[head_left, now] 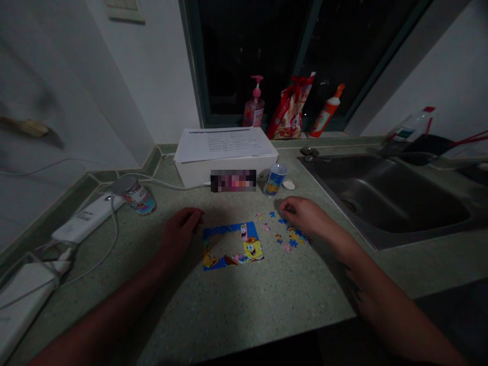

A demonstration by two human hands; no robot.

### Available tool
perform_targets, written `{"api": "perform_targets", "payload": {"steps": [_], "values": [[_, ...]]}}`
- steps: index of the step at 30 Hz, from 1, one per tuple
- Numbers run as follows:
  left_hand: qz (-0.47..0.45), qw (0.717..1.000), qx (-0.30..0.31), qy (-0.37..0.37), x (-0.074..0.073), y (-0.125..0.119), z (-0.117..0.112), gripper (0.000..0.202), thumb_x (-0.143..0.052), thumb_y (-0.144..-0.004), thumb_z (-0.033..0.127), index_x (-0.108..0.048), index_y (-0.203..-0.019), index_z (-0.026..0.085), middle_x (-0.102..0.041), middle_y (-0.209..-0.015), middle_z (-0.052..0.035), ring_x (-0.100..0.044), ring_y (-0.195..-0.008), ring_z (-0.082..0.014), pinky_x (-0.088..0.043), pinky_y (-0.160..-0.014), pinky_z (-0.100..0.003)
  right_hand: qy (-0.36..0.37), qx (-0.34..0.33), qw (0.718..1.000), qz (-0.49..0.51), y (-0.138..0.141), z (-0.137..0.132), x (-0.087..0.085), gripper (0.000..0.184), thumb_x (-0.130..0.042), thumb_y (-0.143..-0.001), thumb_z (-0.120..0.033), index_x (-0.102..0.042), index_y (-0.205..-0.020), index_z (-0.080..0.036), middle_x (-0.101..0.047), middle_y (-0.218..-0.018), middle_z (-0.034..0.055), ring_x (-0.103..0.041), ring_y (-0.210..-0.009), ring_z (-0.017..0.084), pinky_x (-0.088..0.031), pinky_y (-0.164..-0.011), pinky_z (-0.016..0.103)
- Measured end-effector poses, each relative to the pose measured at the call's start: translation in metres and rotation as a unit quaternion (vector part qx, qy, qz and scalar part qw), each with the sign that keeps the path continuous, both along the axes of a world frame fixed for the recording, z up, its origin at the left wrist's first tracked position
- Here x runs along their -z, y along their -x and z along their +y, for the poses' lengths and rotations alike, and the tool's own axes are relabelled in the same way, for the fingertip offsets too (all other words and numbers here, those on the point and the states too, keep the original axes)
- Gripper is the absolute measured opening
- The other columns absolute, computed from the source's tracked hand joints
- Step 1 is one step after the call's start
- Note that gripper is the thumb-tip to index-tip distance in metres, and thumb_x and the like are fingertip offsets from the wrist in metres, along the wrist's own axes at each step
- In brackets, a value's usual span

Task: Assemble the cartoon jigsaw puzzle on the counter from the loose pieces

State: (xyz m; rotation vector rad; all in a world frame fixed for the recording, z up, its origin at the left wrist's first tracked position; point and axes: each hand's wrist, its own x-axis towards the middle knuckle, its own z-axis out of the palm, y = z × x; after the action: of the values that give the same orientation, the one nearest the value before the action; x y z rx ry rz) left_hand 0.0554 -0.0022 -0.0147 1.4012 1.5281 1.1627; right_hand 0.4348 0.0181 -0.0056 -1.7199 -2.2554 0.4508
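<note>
forearms (385, 300), left hand (178, 233) beside half-built puzzle (252, 248), right hand (303, 213) near loose pieces (293, 243)

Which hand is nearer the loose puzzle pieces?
Right. The right hand is at the far edge of the loose pieces; the left hand is off to their left, across the partly built puzzle.
</note>
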Motion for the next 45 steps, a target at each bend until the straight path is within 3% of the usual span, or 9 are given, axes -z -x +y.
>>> {"api": "perform_targets", "payload": {"steps": [4,7,12,16,19,26,35,40,45], "values": [[0.029,0.999,0.006,-0.012,-0.003,-0.003,-0.004,0.026,-0.066,-0.084,0.049,-0.073,-0.084,0.024,-0.073,-0.075,-0.0045,-0.066,-0.069,-0.0226,-0.052,-0.067,-0.035,0.007,-0.004,0.999,0.041,0.002,-0.001,-0.002,0.017,-0.061,-0.094,-0.017,-0.076,-0.097,-0.024,-0.080,-0.092,0.0053,-0.073,-0.079,0.022,-0.053,-0.073,0.034],[0.066,0.997,0.017,-0.028,-0.007,-0.007,-0.011,0.023,-0.068,-0.082,0.047,-0.075,-0.085,0.025,-0.076,-0.081,-0.0059,-0.071,-0.077,-0.0261,-0.056,-0.075,-0.039,0.007,0.001,0.991,0.134,0.011,-0.002,0.002,0.013,-0.063,-0.094,-0.021,-0.075,-0.097,-0.023,-0.080,-0.091,0.0046,-0.073,-0.080,0.022,-0.055,-0.074,0.034],[0.142,0.979,0.102,-0.106,-0.008,-0.013,-0.024,0.021,-0.066,-0.089,0.044,-0.078,-0.087,0.026,-0.077,-0.082,-0.0063,-0.069,-0.073,-0.0256,-0.057,-0.068,-0.039,0.055,-0.012,0.942,0.330,0.048,-0.012,0.011,0.017,-0.075,-0.088,-0.031,-0.075,-0.103,-0.024,-0.079,-0.090,0.0035,-0.073,-0.080,0.020,-0.058,-0.075,0.034],[0.179,0.944,0.193,-0.200,-0.004,-0.015,-0.032,0.017,-0.064,-0.097,0.032,-0.080,-0.096,0.025,-0.078,-0.089,-0.0071,-0.072,-0.078,-0.0230,-0.060,-0.075,-0.038,0.087,-0.029,0.913,0.397,0.079,-0.025,0.018,0.019,-0.079,-0.086,-0.036,-0.076,-0.100,-0.024,-0.080,-0.091,0.0038,-0.073,-0.081,0.019,-0.059,-0.079,0.036],[0.202,0.922,0.220,-0.245,0.002,-0.018,-0.035,0.015,-0.065,-0.099,0.026,-0.079,-0.104,0.024,-0.079,-0.096,-0.0084,-0.076,-0.087,-0.0230,-0.063,-0.081,-0.038,0.127,-0.030,0.890,0.437,0.094,-0.032,0.023,0.019,-0.080,-0.085,-0.037,-0.075,-0.100,-0.026,-0.080,-0.089,0.0026,-0.074,-0.080,0.020,-0.061,-0.077,0.037],[0.257,0.890,0.245,-0.287,0.009,-0.027,-0.040,0.023,-0.068,-0.101,0.028,-0.073,-0.123,0.023,-0.079,-0.114,-0.0114,-0.077,-0.102,-0.0259,-0.066,-0.087,-0.041,0.151,-0.022,0.884,0.442,0.113,-0.039,0.029,0.016,-0.081,-0.087,-0.036,-0.074,-0.099,-0.029,-0.078,-0.085,0.0014,-0.074,-0.079,0.020,-0.061,-0.075,0.038],[0.301,0.847,0.229,-0.375,0.007,-0.032,-0.040,0.015,-0.063,-0.104,0.023,-0.066,-0.119,0.021,-0.076,-0.108,-0.0091,-0.075,-0.090,-0.0222,-0.066,-0.076,-0.036,0.134,-0.014,0.900,0.415,0.118,-0.046,0.021,0.017,-0.081,-0.087,-0.034,-0.074,-0.097,-0.023,-0.076,-0.083,0.0022,-0.068,-0.075,0.017,-0.056,-0.069,0.032],[0.305,0.821,0.263,-0.405,0.007,-0.033,-0.039,0.021,-0.067,-0.102,0.016,-0.064,-0.123,0.018,-0.078,-0.111,-0.0090,-0.074,-0.094,-0.0227,-0.065,-0.081,-0.038,0.132,-0.006,0.898,0.420,0.120,-0.047,0.021,0.012,-0.079,-0.086,-0.029,-0.072,-0.093,-0.023,-0.073,-0.080,0.0006,-0.065,-0.072,0.016,-0.054,-0.068,0.031],[0.322,0.808,0.258,-0.420,0.002,-0.035,-0.040,0.020,-0.066,-0.102,0.014,-0.064,-0.122,0.018,-0.079,-0.111,-0.0085,-0.073,-0.096,-0.0232,-0.064,-0.084,-0.038,0.128,-0.011,0.902,0.412,0.120,-0.047,0.022,0.010,-0.077,-0.086,-0.028,-0.072,-0.092,-0.022,-0.073,-0.079,0.0004,-0.065,-0.072,0.016,-0.054,-0.067,0.030]]}}
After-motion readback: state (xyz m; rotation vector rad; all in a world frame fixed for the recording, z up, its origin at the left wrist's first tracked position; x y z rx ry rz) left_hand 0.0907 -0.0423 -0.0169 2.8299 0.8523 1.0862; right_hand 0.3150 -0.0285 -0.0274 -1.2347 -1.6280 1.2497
